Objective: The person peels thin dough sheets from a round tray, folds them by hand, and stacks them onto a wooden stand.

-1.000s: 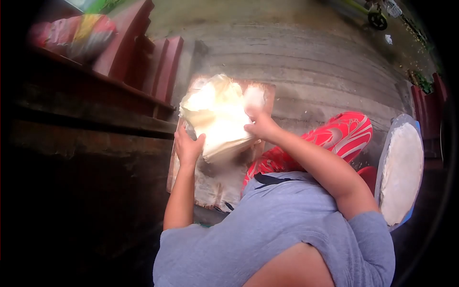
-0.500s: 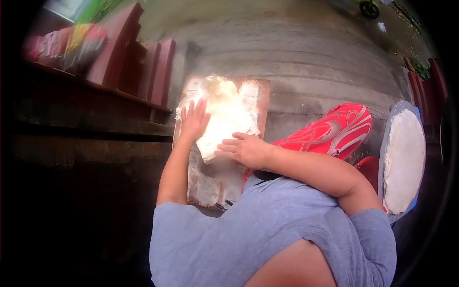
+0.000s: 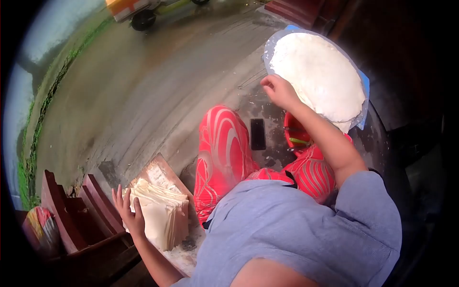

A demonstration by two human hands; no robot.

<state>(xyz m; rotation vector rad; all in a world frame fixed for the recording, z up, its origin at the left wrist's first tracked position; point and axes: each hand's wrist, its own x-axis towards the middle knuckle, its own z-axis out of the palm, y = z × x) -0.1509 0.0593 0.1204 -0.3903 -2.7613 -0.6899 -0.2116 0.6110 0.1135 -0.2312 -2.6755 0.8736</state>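
My left hand [image 3: 130, 213] is open with its fingers spread, at the left side of a stack of thin, pale, floppy sheets [image 3: 165, 215]. The stack rests on a worn wooden board [image 3: 174, 181] dusted with white. My right hand [image 3: 281, 92] is raised near the lower left edge of a large round white layer [image 3: 315, 71], which looks like dough or thin sheets. Its fingers are loosely bent, and nothing shows in them. The white layer lies on a grey round tray [image 3: 269, 50] with blue showing beneath it.
A black phone [image 3: 257, 134] lies on the ground between my knees. Beside it stands a red container [image 3: 292, 125] with a green-handled item inside. Dark red stepped woodwork [image 3: 71, 215] and a colourful bag [image 3: 42, 229] are at the left. A wheeled vehicle [image 3: 143, 19] stands on the wet ground beyond.
My view has turned right. Both hands have come off the pale stack; the right has moved over to the round tray, while the left stays beside the stack.
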